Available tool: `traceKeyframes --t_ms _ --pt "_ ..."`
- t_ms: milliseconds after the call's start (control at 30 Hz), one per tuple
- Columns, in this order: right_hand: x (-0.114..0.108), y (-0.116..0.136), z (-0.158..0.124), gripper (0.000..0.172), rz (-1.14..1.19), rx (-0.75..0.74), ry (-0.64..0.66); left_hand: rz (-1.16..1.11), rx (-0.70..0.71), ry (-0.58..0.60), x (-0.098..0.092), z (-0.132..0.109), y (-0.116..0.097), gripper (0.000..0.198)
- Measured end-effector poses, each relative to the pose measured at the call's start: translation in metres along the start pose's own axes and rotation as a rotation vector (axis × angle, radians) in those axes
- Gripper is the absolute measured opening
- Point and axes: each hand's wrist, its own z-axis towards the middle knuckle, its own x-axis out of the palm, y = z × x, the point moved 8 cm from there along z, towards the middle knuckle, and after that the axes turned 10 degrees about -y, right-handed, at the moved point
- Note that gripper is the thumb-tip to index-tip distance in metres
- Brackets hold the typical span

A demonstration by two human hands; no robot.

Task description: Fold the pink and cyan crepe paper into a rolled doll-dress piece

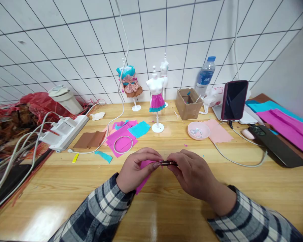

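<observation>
While the left hand (140, 169) pinches magenta paper (142, 185), the right hand (192, 170) closes on a dark pointed tool (166, 163); best hold paper taut beside the left grip.

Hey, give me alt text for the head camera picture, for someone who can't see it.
A person's left hand pinches a bright pink sheet while the right hand holds a small dark tool pointing toward it, over a wooden table. Behind stand three small mannequins, the front one in a pink skirt with a blue hem.
</observation>
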Motion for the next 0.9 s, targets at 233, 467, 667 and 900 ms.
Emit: traceKeyframes --t_ms 233,467,667,900 --pt "0.008 0.003 -0.002 0.017 -0.096 -0.100 0.069 0.044 -0.053 0.089 -0.004 0.001 -0.008 0.028" --pt "0.017 0.004 -0.004 0.016 -0.143 -0.095 0.143 0.295 0.052 0.116 0.002 0.003 -0.012 0.020" --pt "0.020 0.016 -0.004 0.021 -0.171 -0.216 0.187 0.223 -0.018 0.264 0.010 0.001 -0.004 0.017" --pt "0.024 0.022 -0.004 0.023 -0.168 -0.251 0.211 0.351 0.027 0.272 0.013 0.001 -0.004 0.017"
